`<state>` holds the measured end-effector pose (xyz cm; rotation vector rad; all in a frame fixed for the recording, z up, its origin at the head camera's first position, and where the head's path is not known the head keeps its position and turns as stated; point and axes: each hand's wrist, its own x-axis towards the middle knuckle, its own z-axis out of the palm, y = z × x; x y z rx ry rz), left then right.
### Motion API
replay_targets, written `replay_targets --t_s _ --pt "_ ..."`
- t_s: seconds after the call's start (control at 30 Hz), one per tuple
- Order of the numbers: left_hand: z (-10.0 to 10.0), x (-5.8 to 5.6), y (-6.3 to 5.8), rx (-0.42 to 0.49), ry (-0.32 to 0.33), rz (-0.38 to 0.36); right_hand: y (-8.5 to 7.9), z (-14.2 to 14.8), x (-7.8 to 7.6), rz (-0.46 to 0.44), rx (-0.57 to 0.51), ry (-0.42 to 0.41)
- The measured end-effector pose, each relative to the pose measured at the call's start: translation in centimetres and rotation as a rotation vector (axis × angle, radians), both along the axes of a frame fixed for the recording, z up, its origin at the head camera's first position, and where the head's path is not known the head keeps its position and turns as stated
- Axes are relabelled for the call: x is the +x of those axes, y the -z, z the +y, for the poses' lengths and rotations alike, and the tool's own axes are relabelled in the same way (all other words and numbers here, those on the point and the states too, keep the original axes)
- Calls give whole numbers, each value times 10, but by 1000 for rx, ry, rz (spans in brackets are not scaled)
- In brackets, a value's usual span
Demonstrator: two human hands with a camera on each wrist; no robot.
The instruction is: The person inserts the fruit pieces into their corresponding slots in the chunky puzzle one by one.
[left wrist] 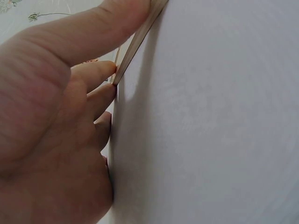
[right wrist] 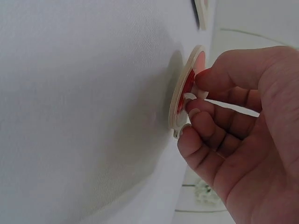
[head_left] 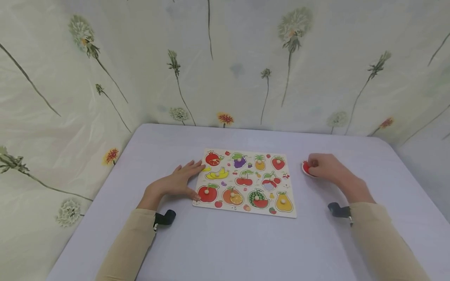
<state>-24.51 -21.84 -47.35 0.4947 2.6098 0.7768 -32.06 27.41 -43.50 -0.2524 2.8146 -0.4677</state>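
A wooden fruit puzzle board (head_left: 258, 182) lies on the table, with several knobbed fruit pieces in its slots. My left hand (head_left: 178, 180) rests at the board's left side, fingers spread, with the thumb by the red apple piece (head_left: 208, 194). In the left wrist view, its thumb and fingertips touch the board's edge (left wrist: 135, 49). Right of the board, my right hand (head_left: 325, 166) pinches a red fruit puzzle piece (head_left: 306, 168) between thumb and fingers. The right wrist view shows this piece (right wrist: 187, 86) tilted on edge, its knob hidden by the fingertips.
A pale cloth covers the table (head_left: 225, 246). Behind and to the left hangs a curtain (head_left: 239, 78) printed with dandelions. Each wrist wears a dark camera mount, such as the left one (head_left: 165, 217). Part of the board (right wrist: 202, 14) shows at the top of the right wrist view.
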Motion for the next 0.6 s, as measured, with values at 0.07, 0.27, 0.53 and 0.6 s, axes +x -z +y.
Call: replay_targets --t_s 0.07,0.27,0.53,0.6 --pt "0 0 0 3 -1 -1 -1 -5 0 -3 -7 -7" --pt "0 0 1 3 1 -4 -2 -24 1 8 -21 -22" --pt "-1 0 1 -3 4 3 -9 -52 4 54 -43 -101" --pt "0 0 1 3 5 1 -11 -58 5 56 -51 -111"
